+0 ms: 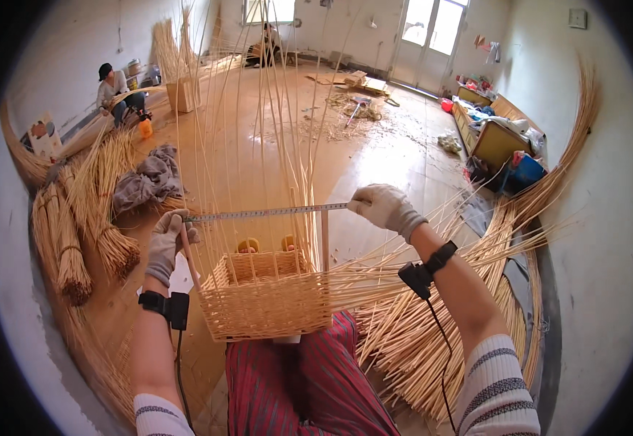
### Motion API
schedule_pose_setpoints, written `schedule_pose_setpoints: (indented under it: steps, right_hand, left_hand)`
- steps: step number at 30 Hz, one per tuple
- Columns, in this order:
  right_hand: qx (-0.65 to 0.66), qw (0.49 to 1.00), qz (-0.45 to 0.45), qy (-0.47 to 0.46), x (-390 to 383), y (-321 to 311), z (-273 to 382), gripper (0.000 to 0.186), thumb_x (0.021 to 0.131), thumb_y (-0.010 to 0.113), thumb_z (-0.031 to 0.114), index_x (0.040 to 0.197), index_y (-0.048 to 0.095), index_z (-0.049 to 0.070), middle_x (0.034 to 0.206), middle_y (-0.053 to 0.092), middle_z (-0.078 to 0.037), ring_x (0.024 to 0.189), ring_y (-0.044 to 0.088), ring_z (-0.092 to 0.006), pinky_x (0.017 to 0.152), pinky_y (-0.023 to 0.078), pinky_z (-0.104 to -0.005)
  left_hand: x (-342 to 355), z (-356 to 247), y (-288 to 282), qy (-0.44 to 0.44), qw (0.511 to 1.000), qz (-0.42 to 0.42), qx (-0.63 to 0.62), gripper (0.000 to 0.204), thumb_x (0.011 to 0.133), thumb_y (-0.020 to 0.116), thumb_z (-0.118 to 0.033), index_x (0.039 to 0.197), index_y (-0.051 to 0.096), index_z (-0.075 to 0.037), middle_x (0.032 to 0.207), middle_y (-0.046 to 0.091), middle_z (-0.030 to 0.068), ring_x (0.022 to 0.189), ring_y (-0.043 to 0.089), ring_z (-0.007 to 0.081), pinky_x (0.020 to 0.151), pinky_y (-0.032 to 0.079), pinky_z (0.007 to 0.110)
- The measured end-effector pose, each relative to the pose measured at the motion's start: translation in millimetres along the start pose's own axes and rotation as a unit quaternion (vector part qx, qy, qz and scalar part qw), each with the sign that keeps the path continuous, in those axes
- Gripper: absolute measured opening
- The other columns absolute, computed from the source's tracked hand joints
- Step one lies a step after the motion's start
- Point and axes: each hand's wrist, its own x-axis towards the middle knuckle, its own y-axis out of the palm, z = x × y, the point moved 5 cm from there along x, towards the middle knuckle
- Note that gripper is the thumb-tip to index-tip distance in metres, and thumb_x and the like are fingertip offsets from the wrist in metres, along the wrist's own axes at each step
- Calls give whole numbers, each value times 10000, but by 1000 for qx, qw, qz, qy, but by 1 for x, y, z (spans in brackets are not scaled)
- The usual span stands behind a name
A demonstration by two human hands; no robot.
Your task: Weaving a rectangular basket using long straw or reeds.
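Note:
A measuring tape [258, 214] stretches almost level between my gloved hands, above a half-woven wicker basket [265, 309]. My left hand [169, 245] is closed round the tape's left end, beside an upright stake at the basket's left side. Out to the right, my right hand [388, 208] pinches the other end, past the stake [324, 243] at the basket's right corner. Long thin canes rise from the basket's far side, and loose weaving strands trail off to the right. The basket rests at my lap, over red striped cloth [287, 385].
Bundles of cane [62, 243] and a grey cloth [149, 178] lie at the left. A large spread of canes [425, 341] covers the right side. Farther off sit a person [117, 94] with canes and another person [265, 47]. A cluttered cabinet [502, 142] stands by the right wall.

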Motion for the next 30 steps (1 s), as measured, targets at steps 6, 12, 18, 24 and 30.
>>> schedule_pose_setpoints:
  steps: [6,12,18,24,30]
  right_hand:
    - [9,999,-31,-1,-4,3,4,324,945,714,382,1018,778,72,906,756,-137,859,723,-306,812,567,-412]
    - [5,999,-41,13,-7,5,-2,325,934,730,391,988,779,75,897,749,-129,867,723,-303,806,564,-413]
    - [-3,998,-70,11,-9,0,19,325,964,694,383,1005,773,70,892,743,-140,854,713,-310,793,555,-418]
    - [206,975,24,83,-113,50,37,414,1045,575,390,970,694,0,726,641,-104,706,631,-218,664,500,-389]
    - [504,805,32,313,-333,187,16,237,1091,538,193,1085,683,5,957,687,-85,871,645,-163,749,560,-342]
  left_hand:
    - [1,-5,0,-16,1000,8,22,286,1013,685,-293,1194,710,-74,923,726,79,818,748,228,741,679,424]
    - [0,-5,-1,-28,1000,11,10,272,1005,694,-281,1181,703,-75,896,728,73,804,739,230,714,662,415]
    - [3,-1,-5,0,999,-14,36,269,1022,674,-267,1206,682,-72,866,690,58,739,697,194,666,633,372]
    - [-85,-12,30,203,903,-292,239,213,1068,571,-116,1265,613,-48,998,619,24,894,633,93,757,532,263]
    - [-169,32,257,408,706,124,565,392,963,661,-314,1323,649,-159,1149,676,121,1105,636,318,960,491,450]
